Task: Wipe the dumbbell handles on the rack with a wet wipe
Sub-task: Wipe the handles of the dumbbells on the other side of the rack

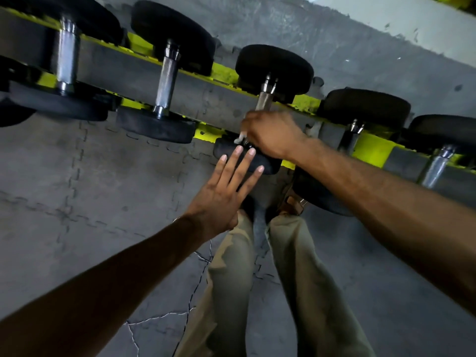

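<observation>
handle: third dumbbell handle, mid-row, spanning the rack rails.
right hand: right hand curled round its near end, wet wipe poking out.
left hand: left hand flat, fingers spread, tips at near head, holding nothing.
step: wiping this handle.
next: likely stroke toward far head.
containers: none; rack only cradles dumbbells.

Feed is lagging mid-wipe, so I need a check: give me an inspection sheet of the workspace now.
Surface: yellow rack above grey interlocking floor mats, one cracked.
Job's things: dumbbells in a row; wet wipe, white, peeking out by the middle dumbbell's handle.
Clutter: nothing seen.
Grips: right grip curled round that handle with the wipe; left grip flat, fingers straight, at the same dumbbell's near head.
Cables: nothing seen.
Surroundings: pale wall behind; khaki trouser legs below.
</observation>
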Action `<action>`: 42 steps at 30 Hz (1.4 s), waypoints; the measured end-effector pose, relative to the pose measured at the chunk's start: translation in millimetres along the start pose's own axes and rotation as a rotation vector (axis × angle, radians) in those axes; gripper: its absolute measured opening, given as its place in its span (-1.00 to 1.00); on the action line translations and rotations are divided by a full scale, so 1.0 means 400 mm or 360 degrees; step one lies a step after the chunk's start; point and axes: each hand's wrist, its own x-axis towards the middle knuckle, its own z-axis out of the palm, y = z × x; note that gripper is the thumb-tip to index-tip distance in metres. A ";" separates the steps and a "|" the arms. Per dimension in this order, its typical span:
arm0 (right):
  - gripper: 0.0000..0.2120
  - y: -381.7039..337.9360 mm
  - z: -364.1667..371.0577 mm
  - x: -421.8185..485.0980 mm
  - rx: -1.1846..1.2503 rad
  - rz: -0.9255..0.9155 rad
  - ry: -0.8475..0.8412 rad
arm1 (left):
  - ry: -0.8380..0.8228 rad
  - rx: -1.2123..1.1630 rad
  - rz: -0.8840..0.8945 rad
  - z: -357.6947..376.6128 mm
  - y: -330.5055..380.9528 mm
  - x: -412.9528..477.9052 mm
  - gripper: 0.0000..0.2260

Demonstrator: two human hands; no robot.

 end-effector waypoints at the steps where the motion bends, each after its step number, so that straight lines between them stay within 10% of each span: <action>1: -0.75 -0.006 -0.028 0.002 -0.0025 -0.0073 -0.0163 | -0.0011 0.0010 -0.0006 -0.003 0.004 -0.001 0.06; 11: -0.84 -0.096 -0.133 0.168 -0.0088 0.0059 -0.1377 | 0.0004 0.0144 -0.0096 -0.011 0.029 -0.001 -0.08; 18: -0.89 -0.013 -0.097 -0.011 0.0333 -0.0084 -0.0306 | 0.0046 0.0095 -0.0200 0.001 0.049 0.005 -0.02; 22: -0.91 -0.026 -0.050 -0.084 0.0581 0.0345 0.0048 | 0.0055 0.0141 -0.0225 0.005 0.059 0.010 0.01; 26: -0.92 -0.043 -0.011 -0.081 0.0797 0.0901 -0.0080 | 0.0056 0.0137 -0.0228 0.016 0.059 0.009 0.00; 35: -0.63 0.030 0.004 0.004 0.2996 0.1487 0.0224 | -0.0071 0.0104 -0.0240 -0.008 0.058 0.012 0.12; 42: -0.78 -0.039 0.020 -0.082 0.2555 0.1682 0.0222 | -0.0117 0.0142 -0.0215 -0.015 0.073 0.002 0.12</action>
